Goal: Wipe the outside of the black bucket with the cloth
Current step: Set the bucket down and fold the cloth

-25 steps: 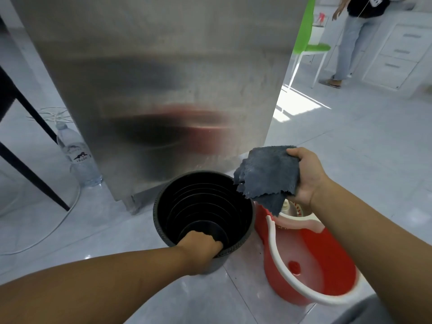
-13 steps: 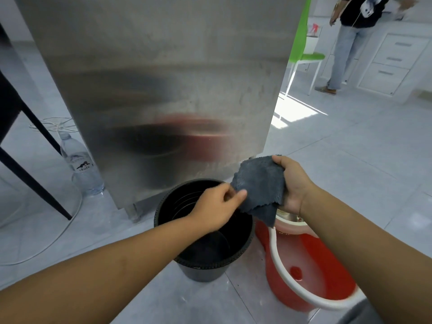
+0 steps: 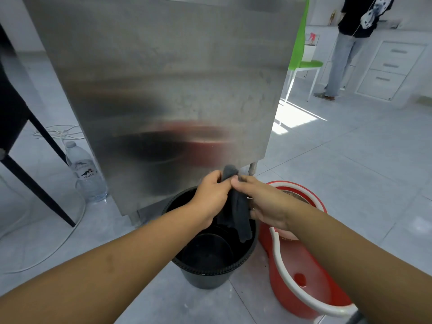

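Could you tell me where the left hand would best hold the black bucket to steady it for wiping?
Probably the near rim of the black bucket, from above: it stands upright and open, with that edge bare. The red bucket crowds its right side, so the left hand has the freer approach.

Your one camera sits on your head, looking forward and steeply down at the tiled floor point(image 3: 339, 174). It is wide-angle, so straight edges bow outward. Both forearms reach in from 6 o'clock, close to the lens. A steel panel point(image 3: 163, 78) fills 12 o'clock nearby; the room opens toward 2 o'clock, where a green chair point(image 3: 304, 59) stands farther off.
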The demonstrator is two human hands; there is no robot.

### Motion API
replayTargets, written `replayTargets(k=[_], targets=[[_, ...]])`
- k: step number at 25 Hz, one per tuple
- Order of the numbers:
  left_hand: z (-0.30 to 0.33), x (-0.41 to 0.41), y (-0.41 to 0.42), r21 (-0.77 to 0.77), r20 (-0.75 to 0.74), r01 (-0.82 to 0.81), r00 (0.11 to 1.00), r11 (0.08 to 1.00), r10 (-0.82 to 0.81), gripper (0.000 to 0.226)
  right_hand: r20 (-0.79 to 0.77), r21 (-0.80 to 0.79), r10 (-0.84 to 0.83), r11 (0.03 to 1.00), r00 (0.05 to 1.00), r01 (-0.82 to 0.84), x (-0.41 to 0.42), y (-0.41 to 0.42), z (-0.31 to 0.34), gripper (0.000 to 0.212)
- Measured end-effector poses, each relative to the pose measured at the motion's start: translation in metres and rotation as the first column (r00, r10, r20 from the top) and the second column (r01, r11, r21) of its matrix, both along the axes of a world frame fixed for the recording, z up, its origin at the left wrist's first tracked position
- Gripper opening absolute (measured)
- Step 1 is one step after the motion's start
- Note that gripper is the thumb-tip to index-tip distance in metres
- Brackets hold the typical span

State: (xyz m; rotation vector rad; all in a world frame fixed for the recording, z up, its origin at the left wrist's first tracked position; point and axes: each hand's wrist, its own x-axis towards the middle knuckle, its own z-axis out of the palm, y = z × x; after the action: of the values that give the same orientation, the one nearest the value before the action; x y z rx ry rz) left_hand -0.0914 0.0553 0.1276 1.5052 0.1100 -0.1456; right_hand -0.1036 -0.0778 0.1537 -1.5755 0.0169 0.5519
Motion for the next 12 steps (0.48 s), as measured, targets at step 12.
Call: replayTargets(k=[12], targets=[[0.0115, 0.0025, 0.0062, 0.443, 0.234, -0.089, 0.972, 0.892, -0.019, 0.040, 0.301, -0.416, 0.156, 0.909, 0.941, -0.018, -0.0045, 0.0082, -0.0084, 0.070]])
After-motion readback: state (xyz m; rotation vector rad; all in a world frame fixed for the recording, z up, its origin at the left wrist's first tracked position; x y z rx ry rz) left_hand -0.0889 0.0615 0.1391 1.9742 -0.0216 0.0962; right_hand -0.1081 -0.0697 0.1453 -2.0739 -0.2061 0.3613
